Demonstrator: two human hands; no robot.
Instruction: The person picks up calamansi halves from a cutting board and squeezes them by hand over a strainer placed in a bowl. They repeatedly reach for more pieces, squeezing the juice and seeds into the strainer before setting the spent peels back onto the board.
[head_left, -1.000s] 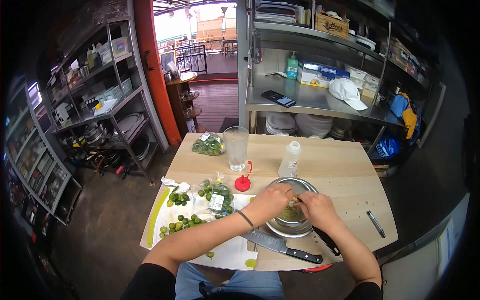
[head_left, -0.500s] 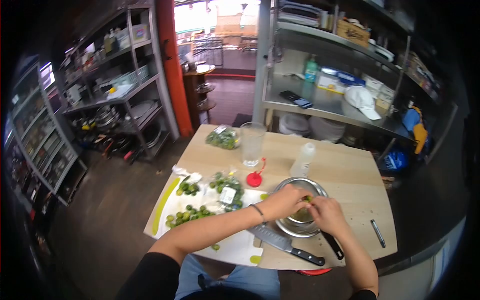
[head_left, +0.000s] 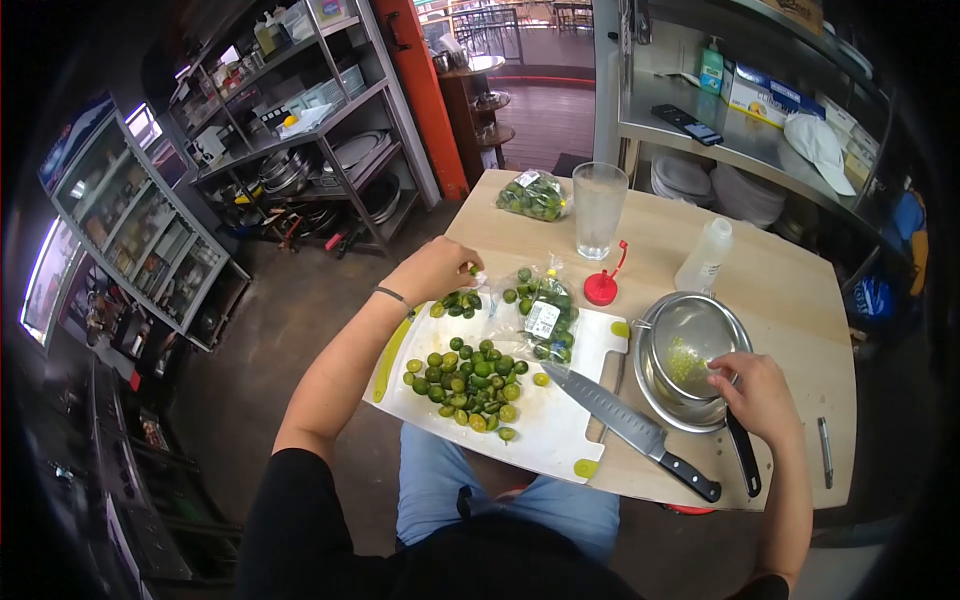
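Note:
My left hand (head_left: 435, 268) is over the far left of the white cutting board (head_left: 540, 445), its fingertips pinching a small green lime piece (head_left: 475, 270). Just below it lies a small group of squeezed-looking lime pieces (head_left: 458, 304). A larger pile of small limes (head_left: 470, 385), several of them cut, covers the middle of the board. My right hand (head_left: 757, 398) hovers at the right rim of a metal strainer (head_left: 690, 335), fingers loosely bent and apart, nothing visible in them. Pale seeds and pulp (head_left: 686, 365) lie in the strainer, which sits in a metal bowl (head_left: 655, 405).
A large knife (head_left: 630, 425) lies across the board's right edge, its handle near the black handle (head_left: 742, 455). Bagged limes (head_left: 548, 318), another bag (head_left: 535, 195), a tall glass (head_left: 598, 215), a red cap (head_left: 600, 288), a plastic bottle (head_left: 707, 258) and a pen (head_left: 826, 452) surround them.
My hands have parted from over the strainer. My left hand has moved left with a lime piece to the board's far side; the right stays by the strainer. The view has turned left and down.

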